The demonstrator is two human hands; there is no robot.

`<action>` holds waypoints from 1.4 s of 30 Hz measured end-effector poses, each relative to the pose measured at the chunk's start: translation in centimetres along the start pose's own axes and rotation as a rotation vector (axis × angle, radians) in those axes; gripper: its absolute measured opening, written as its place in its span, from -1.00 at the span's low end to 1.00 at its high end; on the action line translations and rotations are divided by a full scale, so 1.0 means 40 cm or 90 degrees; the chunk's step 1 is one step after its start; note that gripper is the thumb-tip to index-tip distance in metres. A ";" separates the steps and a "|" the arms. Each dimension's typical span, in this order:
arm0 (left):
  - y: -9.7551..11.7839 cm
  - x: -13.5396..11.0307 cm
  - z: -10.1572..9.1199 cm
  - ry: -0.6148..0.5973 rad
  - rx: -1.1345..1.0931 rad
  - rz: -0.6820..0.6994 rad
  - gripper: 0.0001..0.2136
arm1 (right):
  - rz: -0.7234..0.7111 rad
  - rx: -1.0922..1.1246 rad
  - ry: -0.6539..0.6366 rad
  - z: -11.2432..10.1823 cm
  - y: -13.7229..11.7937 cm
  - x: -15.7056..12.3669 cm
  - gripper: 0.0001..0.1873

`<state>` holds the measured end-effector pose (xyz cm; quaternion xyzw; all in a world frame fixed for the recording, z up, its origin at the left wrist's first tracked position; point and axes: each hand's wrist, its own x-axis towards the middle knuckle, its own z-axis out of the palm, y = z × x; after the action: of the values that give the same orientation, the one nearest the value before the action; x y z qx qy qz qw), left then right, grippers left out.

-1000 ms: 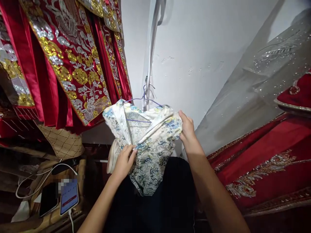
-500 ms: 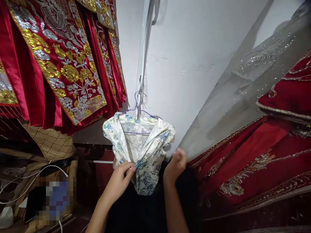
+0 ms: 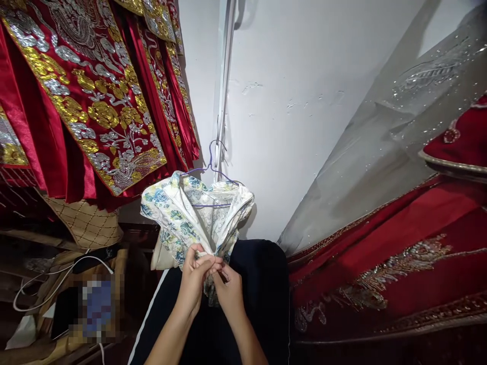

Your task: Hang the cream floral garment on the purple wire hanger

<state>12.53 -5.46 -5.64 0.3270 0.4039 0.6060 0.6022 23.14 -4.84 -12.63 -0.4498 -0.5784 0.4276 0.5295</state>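
A white floral garment (image 3: 178, 213) with blue and green print hangs on a purple wire hanger (image 3: 210, 161) hooked near a white pipe on the wall. My left hand (image 3: 195, 279) pinches the gathered front of the garment from the left. Close beside it, my right hand (image 3: 228, 289) is closed on the same bunched cloth, fingertips touching the left hand's. A dark cloth (image 3: 262, 294) lies under both forearms.
Red robes with gold and silver embroidery (image 3: 95, 101) hang at upper left. More red embroidered cloth (image 3: 380, 253) and a grey sequinned veil (image 3: 380, 142) fill the right. Phones on charging cables (image 3: 83, 309) lie on cluttered furniture at lower left. The white wall (image 3: 297, 76) is behind.
My right hand left the garment's right shoulder, dropped down and came in beside the left hand on the bunched front. The garment has been gathered narrower and shifted slightly left.
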 end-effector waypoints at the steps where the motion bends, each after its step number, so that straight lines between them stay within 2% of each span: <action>1: 0.022 0.016 0.012 0.013 -0.016 0.014 -0.65 | 0.002 -0.008 0.003 0.008 0.009 -0.005 -0.67; 4: 0.126 0.095 0.058 0.003 -0.030 0.104 -0.62 | 0.010 -0.051 -0.008 0.028 0.025 -0.010 -0.54; 7: 0.240 0.188 0.106 -0.045 -0.020 0.192 -0.59 | 0.011 -0.093 -0.041 0.029 0.020 -0.001 -0.54; 9: 0.298 0.231 0.130 -0.079 -0.006 0.225 -0.57 | 0.004 -0.133 -0.064 0.019 0.014 -0.002 -0.55; 11: 0.339 0.250 0.145 -0.100 0.007 0.256 -0.56 | -0.002 -0.176 -0.096 0.008 0.014 -0.015 -0.56; 14: 0.373 0.246 0.149 -0.107 0.030 0.297 -0.59 | 0.001 -0.221 -0.151 -0.012 0.011 -0.036 -0.56; 17: 0.378 0.227 0.137 -0.133 0.079 0.333 -0.64 | -0.017 -0.252 -0.223 -0.040 -0.039 -0.008 -0.52; 19: 0.367 0.211 0.127 -0.155 0.122 0.361 -0.69 | -0.057 -0.247 -0.228 -0.063 -0.112 0.050 -0.56; 21: 0.351 0.194 0.120 -0.161 0.174 0.374 -0.74 | -0.104 -0.197 -0.151 -0.087 -0.208 0.128 -0.74; 23: 0.339 0.176 0.119 -0.163 0.212 0.377 -0.78 | -0.147 -0.154 -0.039 -0.103 -0.303 0.210 -0.61; 24: 0.336 0.168 0.120 -0.167 0.221 0.379 -0.78 | -0.180 -0.151 -0.015 -0.108 -0.342 0.249 -0.52; 26: 0.337 0.159 0.121 -0.174 0.222 0.391 -0.77 | -0.242 -0.201 -0.021 -0.112 -0.391 0.317 -0.49; 28: 0.340 0.162 0.117 -0.174 0.221 0.397 -0.78 | -0.274 -0.282 -0.044 -0.112 -0.399 0.373 -0.50; 30: 0.338 0.179 0.105 -0.176 0.227 0.376 -0.82 | -0.269 -0.368 -0.051 -0.113 -0.379 0.418 -0.49; 32: 0.329 0.204 0.085 -0.183 0.213 0.312 -0.85 | -0.250 -0.435 -0.050 -0.114 -0.351 0.453 -0.51; 34: 0.315 0.229 0.064 -0.187 0.143 0.210 -0.85 | -0.242 -0.466 -0.058 -0.114 -0.330 0.475 -0.63; 36: 0.300 0.247 0.045 -0.189 0.002 0.104 -0.84 | -0.247 -0.453 -0.074 -0.111 -0.322 0.480 -0.77; 39: 0.282 0.256 0.028 -0.213 -0.211 0.011 -0.81 | -0.263 -0.399 -0.097 -0.106 -0.333 0.452 -0.77; 42: 0.270 0.255 0.027 -0.228 -0.254 -0.019 -0.79 | -0.268 -0.362 -0.121 -0.108 -0.358 0.406 -0.73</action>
<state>7.83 5.34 3.49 0.2982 0.1685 0.5972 0.7253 25.92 7.76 5.27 -0.4084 -0.8008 0.1709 0.4034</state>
